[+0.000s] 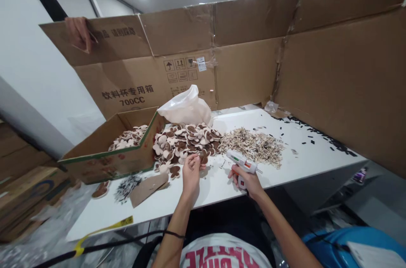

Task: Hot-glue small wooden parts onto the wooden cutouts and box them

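Observation:
My left hand (191, 173) is closed at the front edge of the pile, its fingers pinching a small brown-and-cream fabric piece (204, 158). My right hand (249, 181) is wrapped round the handle of a white glue gun (240, 159) with orange parts, held above the white table (215, 192). Just beyond my left hand lies a heap of brown and cream flower-shaped fabric pieces (185, 139). Behind the glue gun spreads a pile of short beige strips (253, 145).
An open cardboard box (104, 166) on the left holds more fabric pieces. A white plastic bag (187, 107) stands behind the heap. Tall cardboard walls (247, 69) enclose the back and right. Another person's hand (78, 33) rests over the left wall. Black bits (312, 142) lie right.

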`<action>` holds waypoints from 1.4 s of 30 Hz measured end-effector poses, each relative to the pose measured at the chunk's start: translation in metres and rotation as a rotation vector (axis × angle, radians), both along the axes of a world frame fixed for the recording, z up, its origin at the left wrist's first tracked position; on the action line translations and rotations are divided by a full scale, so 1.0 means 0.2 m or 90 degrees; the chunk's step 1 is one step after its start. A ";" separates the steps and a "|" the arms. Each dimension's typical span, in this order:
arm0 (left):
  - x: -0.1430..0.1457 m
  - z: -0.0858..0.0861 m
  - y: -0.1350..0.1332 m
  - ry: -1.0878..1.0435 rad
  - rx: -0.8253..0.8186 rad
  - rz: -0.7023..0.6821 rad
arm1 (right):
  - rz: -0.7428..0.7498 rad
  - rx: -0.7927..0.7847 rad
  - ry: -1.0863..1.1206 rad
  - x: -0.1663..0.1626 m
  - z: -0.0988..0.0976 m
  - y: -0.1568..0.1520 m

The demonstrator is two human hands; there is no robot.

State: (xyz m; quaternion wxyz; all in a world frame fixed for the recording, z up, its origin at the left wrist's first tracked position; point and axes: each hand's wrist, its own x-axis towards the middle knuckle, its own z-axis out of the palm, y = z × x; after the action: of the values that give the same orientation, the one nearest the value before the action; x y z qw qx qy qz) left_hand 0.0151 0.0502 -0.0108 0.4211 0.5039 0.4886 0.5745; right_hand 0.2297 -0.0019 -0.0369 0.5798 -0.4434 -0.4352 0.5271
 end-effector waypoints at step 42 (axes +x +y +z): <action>0.01 -0.02 -0.18 -0.112 -0.042 -0.098 | 0.096 -0.095 -0.295 -0.02 0.08 -0.05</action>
State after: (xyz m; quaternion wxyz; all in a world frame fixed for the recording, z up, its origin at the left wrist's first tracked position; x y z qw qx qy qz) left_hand 0.0180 0.0138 -0.0145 0.5214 0.4732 0.4282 0.5664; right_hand 0.2267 -0.0127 -0.0204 0.3889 -0.5603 -0.5483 0.4839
